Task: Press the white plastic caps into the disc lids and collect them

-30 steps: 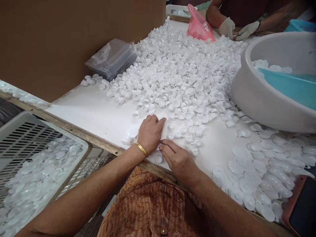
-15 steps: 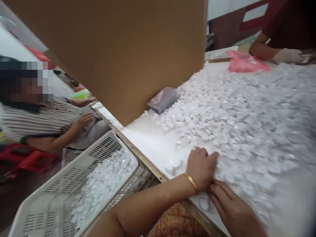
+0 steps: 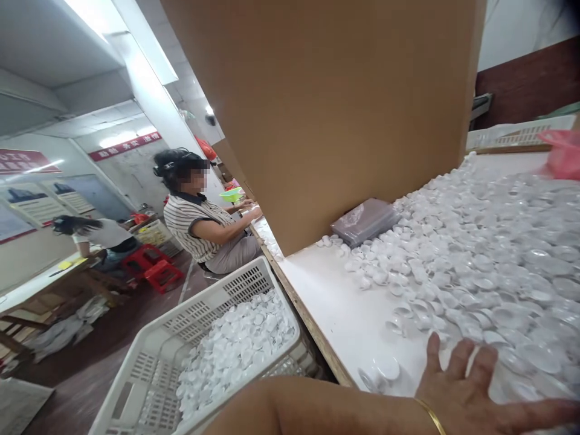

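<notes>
My left hand (image 3: 469,380), with a gold bangle at the wrist, reaches over the near edge of a broad heap of small, shiny white, rounded, shallow cup-like pieces (image 3: 480,266). Its fingers are spread, palm down, touching or just above the pieces; nothing is held in it. A couple of loose white pieces (image 3: 385,367) lie on the white tabletop (image 3: 317,302) left of the fingers. My right hand is out of the picture.
A pale slotted plastic crate (image 3: 149,338) of similar pieces stands left of the wooden table edge. A tall brown cardboard panel (image 3: 344,121) rises behind, with a clear-wrapped flat pack (image 3: 365,222) at its foot. Another person (image 3: 199,223) sits beyond; red stools (image 3: 156,272) stand farther left.
My view has swung left. My left hand, earlier bunched against my right hand, now has its fingers spread over the heap. My right hand has left the view.
</notes>
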Available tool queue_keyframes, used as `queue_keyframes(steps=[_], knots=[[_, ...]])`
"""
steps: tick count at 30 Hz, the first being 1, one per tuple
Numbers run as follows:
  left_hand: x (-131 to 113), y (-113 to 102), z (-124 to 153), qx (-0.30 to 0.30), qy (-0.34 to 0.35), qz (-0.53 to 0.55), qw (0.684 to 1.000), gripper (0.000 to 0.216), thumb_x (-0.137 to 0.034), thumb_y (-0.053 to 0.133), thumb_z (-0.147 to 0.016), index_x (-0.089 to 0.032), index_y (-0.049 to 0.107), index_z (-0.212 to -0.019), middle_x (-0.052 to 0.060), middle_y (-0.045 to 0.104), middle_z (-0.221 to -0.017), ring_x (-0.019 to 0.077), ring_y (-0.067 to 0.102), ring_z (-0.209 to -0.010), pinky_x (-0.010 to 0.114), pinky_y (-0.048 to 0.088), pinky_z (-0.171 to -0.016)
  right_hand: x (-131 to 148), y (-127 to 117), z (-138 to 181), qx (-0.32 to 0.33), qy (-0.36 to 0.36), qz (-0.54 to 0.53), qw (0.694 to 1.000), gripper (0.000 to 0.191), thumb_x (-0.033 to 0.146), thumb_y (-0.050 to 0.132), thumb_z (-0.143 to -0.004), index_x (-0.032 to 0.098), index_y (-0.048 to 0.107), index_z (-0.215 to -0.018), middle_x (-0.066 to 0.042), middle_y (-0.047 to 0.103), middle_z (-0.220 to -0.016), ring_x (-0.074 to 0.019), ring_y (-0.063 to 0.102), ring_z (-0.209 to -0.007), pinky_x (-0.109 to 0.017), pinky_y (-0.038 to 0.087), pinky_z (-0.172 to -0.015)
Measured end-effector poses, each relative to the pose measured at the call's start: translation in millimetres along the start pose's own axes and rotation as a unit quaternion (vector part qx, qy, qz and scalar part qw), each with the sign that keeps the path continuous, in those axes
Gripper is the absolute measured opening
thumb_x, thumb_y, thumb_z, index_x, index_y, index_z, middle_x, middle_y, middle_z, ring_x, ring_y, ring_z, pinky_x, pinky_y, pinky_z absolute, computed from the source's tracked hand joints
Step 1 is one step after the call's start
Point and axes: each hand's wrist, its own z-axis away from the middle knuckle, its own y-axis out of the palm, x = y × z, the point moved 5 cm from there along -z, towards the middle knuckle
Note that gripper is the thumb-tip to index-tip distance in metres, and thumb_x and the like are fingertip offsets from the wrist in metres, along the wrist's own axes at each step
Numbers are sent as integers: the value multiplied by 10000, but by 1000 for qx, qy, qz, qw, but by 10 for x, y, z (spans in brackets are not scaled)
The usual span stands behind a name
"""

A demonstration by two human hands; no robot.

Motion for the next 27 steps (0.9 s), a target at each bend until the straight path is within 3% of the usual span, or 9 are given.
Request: queue_keyframes(steps=[4,7,9,11,13,16,23,27], knots=[[-14,4,-50,5,28,-82,996,537,-484,127,-869,-423,86,-1401,151,318,-1412,245,292,-1316,537,194,-974,82,62,-121,-31,27,-86,995,191,449,470,-731,425,651,-784,-4,639,-653,-289,661,-749,-409,508,-515],[-18,14,-99,-2,10,-97,995,517,-503,135,-878,-458,98,-1392,76,318,-1436,227,273,-1329,522,213,-1018,15,-206,147,1,115,-91,989,153,452,479,-705,446,628,-738,-8,619,-572,-296,654,-632,-381,477,-386],[-10,17,-126,1,-15,-74,997,510,-524,222,-881,-466,144,-1382,67,313,-1442,247,270,-1329,562,223,-1026,25,-480,375,15,161,-53,985,124,429,488,-725,390,606,-717,-3,621,-565,-262,643,-555,-340,476,-367],[-10,9,-146,-12,-24,-48,998,515,-507,335,-874,-466,198,-1368,59,315,-1439,270,280,-1312,593,216,-1021,93,-689,524,45,196,-15,979,118,370,495,-768,304,575,-711,6,629,-592,-201,632,-520,-286,505,-431],[-6,-4,-153,-33,-28,-43,998,505,-471,387,-873,-460,242,-1357,56,316,-1429,285,277,-1305,601,189,-1023,162,-751,574,114,227,-19,967,118,313,498,-795,243,550,-715,1,631,-626,-170,628,-551,-269,521,-525],[25,-45,-137,-60,-32,-27,997,477,-441,363,-892,-438,262,-1358,66,313,-1407,276,247,-1310,579,142,-1039,177,-814,529,108,268,-47,956,85,274,496,-804,205,540,-780,-20,647,-699,-168,635,-627,-285,524,-604],[284,-280,-62,-63,-126,81,987,481,-390,145,-938,-286,310,-1378,95,470,-1201,217,383,-1132,426,338,-945,91,-849,494,69,266,-75,959,122,177,473,-806,188,551,-899,-45,664,-810,-176,642,-759,-327,518,-718],[155,-284,-14,-49,-55,-10,997,450,-401,291,-915,-356,322,-1361,113,394,-1302,274,338,-1203,485,314,-949,207,-842,473,64,226,-39,971,157,144,466,-812,187,544,-941,-42,661,-850,-164,634,-783,-312,515,-730]])
